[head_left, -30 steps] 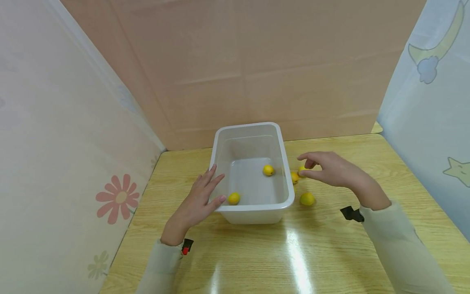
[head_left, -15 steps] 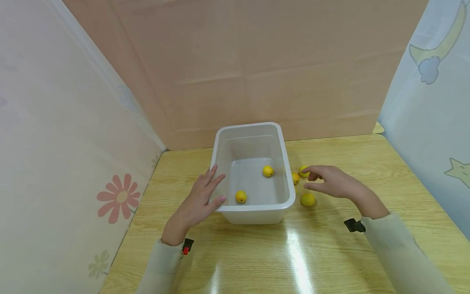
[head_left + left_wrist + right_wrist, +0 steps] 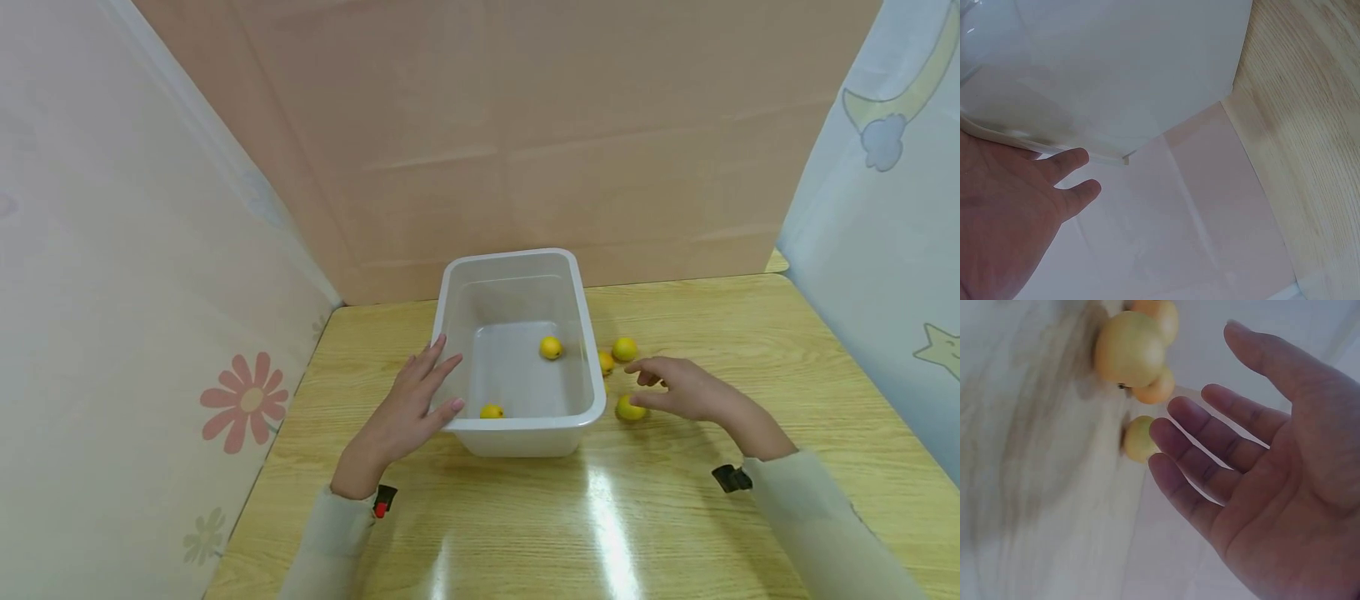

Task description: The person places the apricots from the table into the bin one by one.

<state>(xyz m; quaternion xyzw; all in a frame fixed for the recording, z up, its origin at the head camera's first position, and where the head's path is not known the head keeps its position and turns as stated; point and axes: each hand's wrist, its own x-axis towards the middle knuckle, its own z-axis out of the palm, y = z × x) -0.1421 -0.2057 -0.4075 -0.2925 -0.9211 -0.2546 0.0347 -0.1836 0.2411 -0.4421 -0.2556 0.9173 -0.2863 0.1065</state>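
Note:
In the head view a deep white plastic tub [image 3: 513, 423] holds two small round yellow fruits, one by its right wall [image 3: 551, 347] and the other fruit [image 3: 492, 412] partly behind the near rim. My left hand [image 3: 405, 408] rests on the tub's left near rim with fingers spread; the left wrist view has this hand [image 3: 1016, 200] along the rim. Over the table to the right, my right hand [image 3: 686, 389] hovers with loosely bent fingers and nothing in it. Its thumb overlaps a greenish-yellow fruit [image 3: 628, 407]. In the right wrist view, the palm [image 3: 1279, 487] faces several fruits, the largest-looking yellow fruit [image 3: 1130, 349] among them.
Along the tub's right side lie an orange-yellow fruit [image 3: 606, 362] and a yellow fruit [image 3: 625, 349] farther back. The wooden table [image 3: 517, 525] meets a pinkish back panel [image 3: 510, 150]. Pale printed panels stand left [image 3: 150, 250] and right [image 3: 892, 242].
My right hand has come nearer, from the far fruit to the nearer greenish-yellow one. Inside the tub, the near fruit has rolled rightward and then toward the near wall. My left hand stays put.

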